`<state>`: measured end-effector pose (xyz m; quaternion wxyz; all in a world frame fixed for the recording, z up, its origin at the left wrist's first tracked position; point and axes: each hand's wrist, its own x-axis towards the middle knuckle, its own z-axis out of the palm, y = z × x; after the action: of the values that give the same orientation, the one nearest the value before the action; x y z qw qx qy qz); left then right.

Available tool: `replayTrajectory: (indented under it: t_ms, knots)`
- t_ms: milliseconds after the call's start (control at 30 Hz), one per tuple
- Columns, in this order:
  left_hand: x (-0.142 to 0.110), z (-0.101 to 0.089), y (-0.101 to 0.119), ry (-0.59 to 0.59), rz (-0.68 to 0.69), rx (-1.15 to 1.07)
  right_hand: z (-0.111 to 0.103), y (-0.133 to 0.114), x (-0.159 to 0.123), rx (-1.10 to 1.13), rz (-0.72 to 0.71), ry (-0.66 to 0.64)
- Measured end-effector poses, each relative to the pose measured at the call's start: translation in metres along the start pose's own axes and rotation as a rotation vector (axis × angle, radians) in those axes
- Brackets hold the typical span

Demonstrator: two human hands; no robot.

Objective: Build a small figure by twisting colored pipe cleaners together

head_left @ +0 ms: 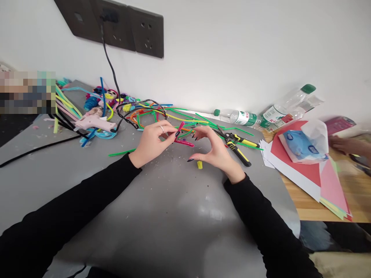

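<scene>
My left hand (pixel 153 142) pinches one end of a bent pink pipe cleaner (pixel 182 138) just above the grey mat (pixel 162 216). My right hand (pixel 213 148) curls beside it, fingertips touching the other part of the same pink piece, thumb stretched out low over the mat. A short yellow-green offcut (pixel 199 165) lies under the right thumb. Green, yellow and orange pipe cleaners (pixel 174 116) are strewn just behind both hands.
Yellow-handled pliers (pixel 237 144) lie right of my right hand. A pink glue gun (pixel 94 123) with a black cord sits far left among craft bits. Plastic bottles (pixel 240 117), a tissue pack (pixel 303 146) and coloured paper (pixel 319 173) are at right. Another person's hand (pixel 348 146) shows at the right edge.
</scene>
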<state>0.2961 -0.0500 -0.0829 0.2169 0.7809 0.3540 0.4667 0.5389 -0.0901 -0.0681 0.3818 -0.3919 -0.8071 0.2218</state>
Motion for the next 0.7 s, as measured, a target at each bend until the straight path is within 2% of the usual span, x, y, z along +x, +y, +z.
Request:
replayTrajectory:
  t_ms: [133, 367, 533, 700]
  knots:
    - [0.0, -0.001, -0.004, 0.031, 0.041, 0.111, -0.007, 0.0, 0.0, -0.058, -0.002, 0.057]
    - [-0.001, 0.003, -0.014, -0.116, 0.278, 0.266, -0.011, 0.008, 0.0, -0.179, -0.063, 0.04]
    - [-0.005, 0.013, -0.012, -0.173, 0.26, 0.346, 0.0, 0.01, 0.002, -0.266, -0.108, 0.074]
    - [-0.009, 0.018, -0.008, -0.218, 0.288, 0.39, 0.006, 0.013, 0.003, -0.336, -0.147, -0.004]
